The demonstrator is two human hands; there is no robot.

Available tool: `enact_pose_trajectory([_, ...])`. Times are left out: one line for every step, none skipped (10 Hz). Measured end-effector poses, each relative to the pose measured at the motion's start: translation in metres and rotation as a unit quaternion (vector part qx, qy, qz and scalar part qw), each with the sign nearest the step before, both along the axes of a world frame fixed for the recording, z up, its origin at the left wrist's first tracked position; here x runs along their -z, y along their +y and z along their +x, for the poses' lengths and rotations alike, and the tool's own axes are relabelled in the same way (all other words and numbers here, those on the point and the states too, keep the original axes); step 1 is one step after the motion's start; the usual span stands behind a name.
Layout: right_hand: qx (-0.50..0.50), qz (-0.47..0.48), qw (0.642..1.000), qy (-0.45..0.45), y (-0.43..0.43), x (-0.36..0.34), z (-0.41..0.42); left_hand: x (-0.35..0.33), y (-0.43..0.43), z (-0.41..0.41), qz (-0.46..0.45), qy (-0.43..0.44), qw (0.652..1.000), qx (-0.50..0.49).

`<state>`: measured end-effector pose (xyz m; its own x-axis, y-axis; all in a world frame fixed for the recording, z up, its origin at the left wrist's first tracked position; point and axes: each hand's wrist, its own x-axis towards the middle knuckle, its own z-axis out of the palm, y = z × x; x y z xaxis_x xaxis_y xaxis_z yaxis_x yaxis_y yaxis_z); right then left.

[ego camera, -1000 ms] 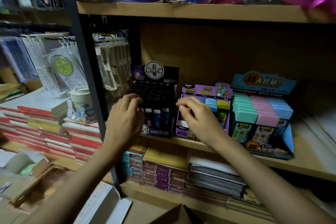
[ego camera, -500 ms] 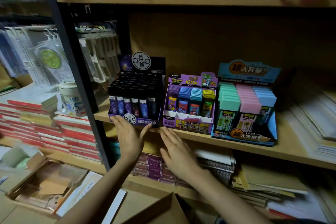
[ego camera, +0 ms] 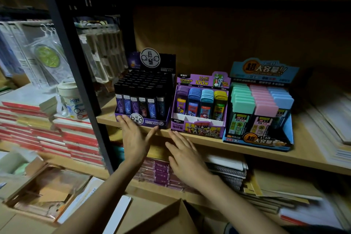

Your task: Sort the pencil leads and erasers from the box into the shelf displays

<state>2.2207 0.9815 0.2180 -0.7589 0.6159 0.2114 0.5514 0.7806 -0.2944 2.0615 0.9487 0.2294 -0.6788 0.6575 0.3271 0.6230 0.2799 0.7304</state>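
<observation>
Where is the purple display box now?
Head view: the purple display box stands on the shelf between the black display box, left, and the blue display box, right.

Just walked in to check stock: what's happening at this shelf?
A person faces three display boxes on the shelf. The left hand, fingers straight, touches the front of the black pencil-lead display; the right hand is open at the shelf edge below the purple display. The blue display is untouched.

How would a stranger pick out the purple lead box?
On the middle wooden shelf, three display boxes stand in a row. The purple box sits between the black box and the blue box. Only it holds four columns of purple, blue, teal and yellow cases.
</observation>
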Motion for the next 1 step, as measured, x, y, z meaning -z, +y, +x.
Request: enact_pose_trajectory([0.004, -0.041, 0.998, 0.055, -0.0055, -0.0136, 0.0149, -0.0024, -0.0143, -0.0010, -0.012, 0.016, 1.000, 0.015])
